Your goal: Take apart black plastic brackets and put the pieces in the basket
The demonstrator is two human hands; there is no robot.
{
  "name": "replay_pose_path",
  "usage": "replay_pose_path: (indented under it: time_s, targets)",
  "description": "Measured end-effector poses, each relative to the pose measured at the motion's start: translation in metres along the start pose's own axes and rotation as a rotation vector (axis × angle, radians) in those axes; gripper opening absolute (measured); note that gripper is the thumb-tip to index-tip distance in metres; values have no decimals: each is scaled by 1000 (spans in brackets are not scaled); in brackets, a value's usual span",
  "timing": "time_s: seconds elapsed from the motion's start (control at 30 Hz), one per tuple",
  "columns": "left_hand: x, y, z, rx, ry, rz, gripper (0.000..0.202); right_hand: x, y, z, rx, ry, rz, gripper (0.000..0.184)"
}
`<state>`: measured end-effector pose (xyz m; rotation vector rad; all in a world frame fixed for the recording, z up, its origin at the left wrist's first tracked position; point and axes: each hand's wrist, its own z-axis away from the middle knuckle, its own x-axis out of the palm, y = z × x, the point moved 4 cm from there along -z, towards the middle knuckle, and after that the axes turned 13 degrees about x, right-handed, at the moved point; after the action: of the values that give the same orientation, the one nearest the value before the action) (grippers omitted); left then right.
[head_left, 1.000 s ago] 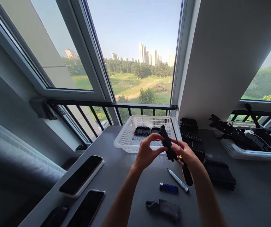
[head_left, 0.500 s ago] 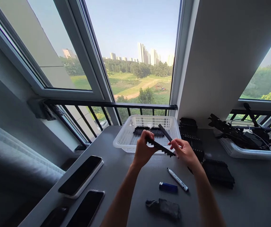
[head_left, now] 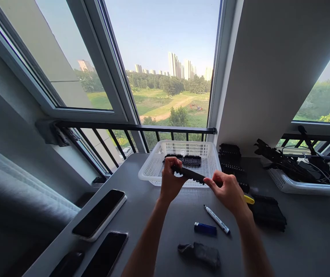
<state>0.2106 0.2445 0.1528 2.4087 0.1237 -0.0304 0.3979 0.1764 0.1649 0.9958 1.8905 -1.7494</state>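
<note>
My left hand [head_left: 172, 181] is closed on one end of a narrow black toothed plastic piece [head_left: 192, 175], thumb below and fingers above. My right hand [head_left: 224, 190] pinches the other end, where a flat dark strip appears to lie along the piece. Its exact fit is hidden by my fingers. Both hands hold it above the front rim of a white plastic basket [head_left: 150, 175]. Inside the basket lie black toothed blocks [head_left: 192, 161]. A yellow object [head_left: 249, 199] shows partly behind my right wrist; its kind is unclear.
A marker [head_left: 217, 219], a blue lighter-like object [head_left: 205, 229] and a crumpled dark cloth [head_left: 199, 254] lie in front. Two phones [head_left: 100, 215] are at left. Black toothed parts [head_left: 230, 152] are stacked right of the basket. A second basket [head_left: 303, 188] holds cables and black parts.
The dark strip in my right hand has swung down from its raised angle onto the toothed piece. My right hand has shifted its grip, and the yellow object has come into view.
</note>
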Motion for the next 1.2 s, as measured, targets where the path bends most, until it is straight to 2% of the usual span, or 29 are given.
replay_pose_path:
  time_s: [0.13, 0.4, 0.6, 0.8, 0.9, 1.03, 1.2]
  targets:
    - [2, 3, 1, 22, -58, -13, 50, 2, -3, 3, -4, 3, 53, 38]
    - [-10, 2, -5, 60, 45, 37, 54, 1, 4, -3, -40, -24, 20, 42]
    - [-1, 2, -1, 37, -16, 29, 54, 3, 3, -3, -38, -10, 8, 41]
    - [-9, -2, -5, 41, 52, 18, 54, -1, 7, -6, -43, -7, 41, 42]
    - [-6, 0, -4, 54, 16, -5, 54, 0, 8, -6, -36, 4, 34, 42]
    - [0, 3, -1, 57, -27, -32, 51, 3, 10, -8, -45, -48, -17, 42]
    - [-7, 3, -4, 35, 38, -20, 53, -5, 23, -13, 0, -36, -104, 44]
